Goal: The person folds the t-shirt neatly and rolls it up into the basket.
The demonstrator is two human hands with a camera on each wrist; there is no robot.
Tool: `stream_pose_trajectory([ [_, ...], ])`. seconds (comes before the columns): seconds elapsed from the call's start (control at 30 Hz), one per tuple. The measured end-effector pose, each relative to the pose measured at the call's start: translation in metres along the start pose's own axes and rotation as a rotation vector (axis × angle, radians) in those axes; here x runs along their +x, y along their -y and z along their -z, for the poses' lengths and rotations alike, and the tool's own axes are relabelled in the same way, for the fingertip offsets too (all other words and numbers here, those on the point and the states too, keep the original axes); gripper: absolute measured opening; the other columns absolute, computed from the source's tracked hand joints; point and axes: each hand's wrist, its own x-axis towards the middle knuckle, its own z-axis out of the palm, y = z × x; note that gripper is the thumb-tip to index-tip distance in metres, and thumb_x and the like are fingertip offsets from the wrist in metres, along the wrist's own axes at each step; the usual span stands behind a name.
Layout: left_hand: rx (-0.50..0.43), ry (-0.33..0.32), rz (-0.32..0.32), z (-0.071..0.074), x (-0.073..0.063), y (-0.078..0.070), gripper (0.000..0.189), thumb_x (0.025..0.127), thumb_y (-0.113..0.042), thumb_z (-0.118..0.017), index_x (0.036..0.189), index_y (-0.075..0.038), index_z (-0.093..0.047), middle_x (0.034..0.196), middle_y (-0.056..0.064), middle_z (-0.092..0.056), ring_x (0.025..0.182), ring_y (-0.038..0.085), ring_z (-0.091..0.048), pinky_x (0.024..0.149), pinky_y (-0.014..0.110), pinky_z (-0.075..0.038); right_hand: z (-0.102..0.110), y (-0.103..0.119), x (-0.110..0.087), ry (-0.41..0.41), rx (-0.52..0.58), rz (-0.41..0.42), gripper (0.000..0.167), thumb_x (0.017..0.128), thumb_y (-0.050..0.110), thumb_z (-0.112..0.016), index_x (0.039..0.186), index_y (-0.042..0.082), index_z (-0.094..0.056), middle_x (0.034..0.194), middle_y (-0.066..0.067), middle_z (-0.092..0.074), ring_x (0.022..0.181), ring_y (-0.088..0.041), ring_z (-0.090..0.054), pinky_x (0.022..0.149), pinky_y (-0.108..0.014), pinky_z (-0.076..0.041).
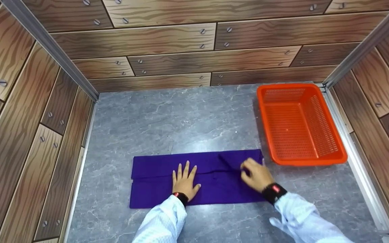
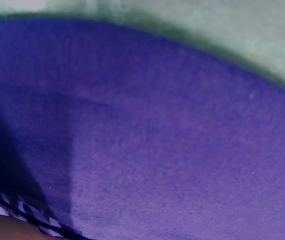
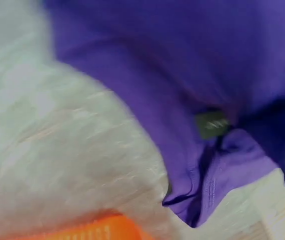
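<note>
A purple shirt point(image 1: 160, 189) lies folded into a long flat strip on the grey floor, with a seam between two folded edges running along its middle. My left hand point(image 1: 184, 184) rests flat on the strip near its centre, fingers spread. Toward the strip's right end, my right hand point(image 1: 257, 174) has curled fingers and pinches a raised bit of the cloth; its fingertips are partly hidden. In the right wrist view the cloth is blurred, with a small dark green label point(image 3: 212, 125) beside a stitched, bunched end. Only smooth purple cloth point(image 2: 182, 140) fills most of the left wrist view.
An orange perforated plastic basket point(image 1: 299, 128) stands to the right, just beyond the strip's right end. Wood-patterned panels point(image 1: 181, 37) wall the back and both sides, with metal rails at their corners. Grey marbled floor point(image 1: 174, 118) extends behind the cloth.
</note>
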Motion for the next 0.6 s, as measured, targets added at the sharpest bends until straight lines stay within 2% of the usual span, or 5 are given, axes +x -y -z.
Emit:
stream_pose_trajectory([
  [0.1,0.002,0.002,0.001,0.000,0.001,0.001,0.071,0.087,-0.042,-0.067,0.151,-0.023,-0.039,0.163,0.009,-0.024,0.150,0.040,-0.016,0.119,0.062,-0.013,-0.003,0.000,-0.024,0.002,-0.026,0.148,0.022,0.066,0.005,-0.073,0.084,0.014,-0.062,0.079,0.005,-0.055,0.063,-0.007,-0.052,0.054,-0.023,-0.046],
  [0.27,-0.016,-0.005,-0.006,0.001,0.002,0.002,0.072,0.086,-0.040,-0.068,0.150,-0.023,-0.040,0.162,0.009,-0.025,0.150,0.041,-0.017,0.118,0.063,-0.014,-0.014,-0.001,-0.055,0.034,-0.083,0.265,0.023,0.063,0.010,-0.074,0.081,0.016,-0.060,0.078,0.007,-0.052,0.067,-0.009,-0.052,0.056,-0.025,-0.046],
  [0.47,-0.014,-0.006,-0.016,0.001,0.002,0.005,0.071,0.086,-0.041,-0.068,0.149,-0.023,-0.041,0.162,0.009,-0.025,0.149,0.043,-0.016,0.118,0.063,-0.013,-0.026,-0.005,-0.071,0.078,-0.232,0.325,0.020,0.064,0.022,-0.076,0.072,0.018,-0.058,0.073,0.004,-0.049,0.066,-0.014,-0.045,0.053,-0.028,-0.042],
  [0.6,-0.004,-0.005,-0.045,0.008,-0.001,0.015,0.074,0.082,-0.044,-0.070,0.148,-0.022,-0.044,0.162,0.009,-0.026,0.149,0.046,-0.015,0.118,0.064,-0.012,-0.031,0.000,-0.073,0.044,-0.268,0.314,0.022,0.069,0.029,-0.076,0.070,0.016,-0.058,0.073,0.002,-0.051,0.067,-0.016,-0.045,0.056,-0.031,-0.042],
])
